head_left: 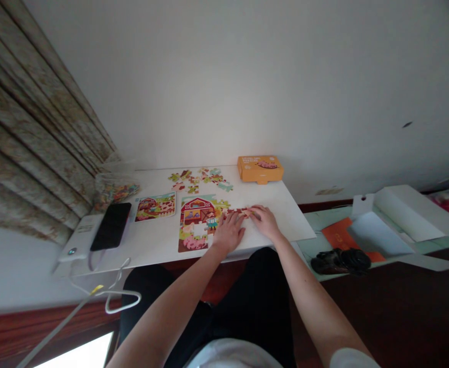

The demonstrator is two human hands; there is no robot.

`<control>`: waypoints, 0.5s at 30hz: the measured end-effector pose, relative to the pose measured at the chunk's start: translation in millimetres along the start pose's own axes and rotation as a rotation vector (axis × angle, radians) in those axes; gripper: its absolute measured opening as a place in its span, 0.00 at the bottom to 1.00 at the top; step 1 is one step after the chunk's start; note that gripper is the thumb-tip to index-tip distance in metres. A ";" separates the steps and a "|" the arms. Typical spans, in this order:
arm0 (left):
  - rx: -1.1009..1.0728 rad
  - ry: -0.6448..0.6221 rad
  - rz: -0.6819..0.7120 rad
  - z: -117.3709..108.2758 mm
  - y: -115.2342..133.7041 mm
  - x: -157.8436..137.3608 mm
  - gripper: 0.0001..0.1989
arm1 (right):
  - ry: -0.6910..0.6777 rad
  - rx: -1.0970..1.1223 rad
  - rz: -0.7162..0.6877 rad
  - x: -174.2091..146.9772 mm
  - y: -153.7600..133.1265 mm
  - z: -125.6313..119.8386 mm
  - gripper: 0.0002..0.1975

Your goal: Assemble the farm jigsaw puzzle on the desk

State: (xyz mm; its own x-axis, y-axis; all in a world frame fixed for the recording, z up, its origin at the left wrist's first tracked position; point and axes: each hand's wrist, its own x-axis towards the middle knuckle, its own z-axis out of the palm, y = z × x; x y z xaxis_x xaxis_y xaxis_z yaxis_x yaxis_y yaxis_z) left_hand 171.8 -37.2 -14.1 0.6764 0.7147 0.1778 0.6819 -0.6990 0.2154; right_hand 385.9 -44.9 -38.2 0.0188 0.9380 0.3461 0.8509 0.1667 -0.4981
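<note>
A partly joined jigsaw puzzle (192, 216) with a red barn lies on the white table, with a gap low in its middle. My left hand (229, 230) rests over its right side, fingers stretched out and touching reddish puzzle pieces (236, 211). At the right end of these pieces, my right hand (263, 220) has its fingertips together on a puzzle piece, mostly hidden beneath them. Loose puzzle pieces (194, 180) are scattered behind the puzzle. To its left lies a reference picture card (155, 207) with the same barn scene.
An orange puzzle box (260, 169) stands at the back right. On the left are a black phone (111, 226), a white box (83, 236) and a plastic bag (115, 189) of colourful pieces. Right of the table (285, 225) lie an opened white box (381, 235) and a dark object (341, 261).
</note>
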 end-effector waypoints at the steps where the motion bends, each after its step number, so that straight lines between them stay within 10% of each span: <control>1: -0.010 0.003 -0.002 0.0 -0.3 -0.3 0.23 | -0.003 0.035 0.000 -0.6 0.7 -1.6 0.11; 15: -0.069 0.162 -0.244 -2.3 -4.2 -6.0 0.21 | -0.036 0.047 -0.010 -41.7 -27.7 2.2 0.06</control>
State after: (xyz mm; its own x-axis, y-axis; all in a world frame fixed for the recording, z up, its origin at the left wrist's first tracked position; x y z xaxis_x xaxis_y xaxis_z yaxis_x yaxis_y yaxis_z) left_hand 164.3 -38.5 -13.9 0.4380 0.8600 0.2620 0.7947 -0.5066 0.3343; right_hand 360.4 -88.0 -40.5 -0.0097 0.9464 0.3229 0.8254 0.1899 -0.5317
